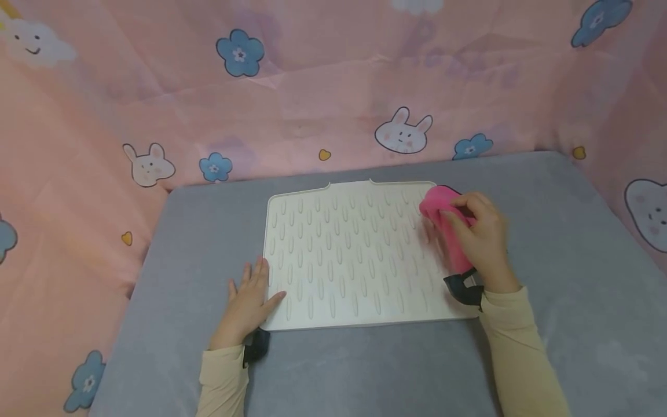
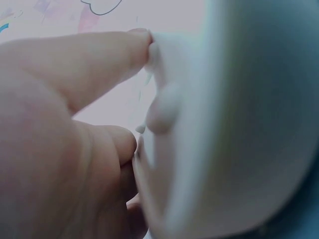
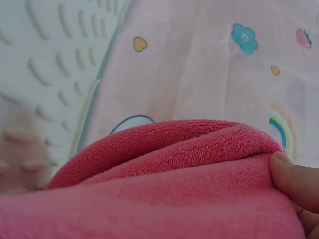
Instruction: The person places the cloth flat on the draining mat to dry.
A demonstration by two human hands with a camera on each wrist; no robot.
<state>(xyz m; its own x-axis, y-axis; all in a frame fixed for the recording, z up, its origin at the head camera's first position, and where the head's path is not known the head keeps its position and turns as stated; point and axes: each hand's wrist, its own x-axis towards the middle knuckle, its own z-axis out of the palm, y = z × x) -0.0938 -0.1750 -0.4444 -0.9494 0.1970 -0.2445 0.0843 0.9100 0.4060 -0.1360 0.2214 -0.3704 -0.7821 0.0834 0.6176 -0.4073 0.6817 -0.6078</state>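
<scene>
A white board-like mat (image 1: pixel 344 255) with rows of raised oval bumps lies flat in the head view. My left hand (image 1: pixel 250 301) rests at its left edge, fingers spread, with the thumb over the surface. The left wrist view shows this hand (image 2: pixel 65 129) close against the bumpy white mat (image 2: pixel 199 149), which looks blurred there. Over the mat's right side, my right hand (image 1: pixel 482 237) pinches a folded pink cloth (image 1: pixel 443 202). Close up in the right wrist view, the fluffy cloth (image 3: pixel 174 184) hangs from the thumb and fingers and hides much of the hand.
A grey cloth-covered table (image 1: pixel 365 370) lies under the mat. Behind it and along both sides hangs a pink curtain (image 1: pixel 312 104) with rabbits, flowers and clouds. Each wrist carries a black strap-on device; one is the right wrist's mount (image 1: pixel 464 289).
</scene>
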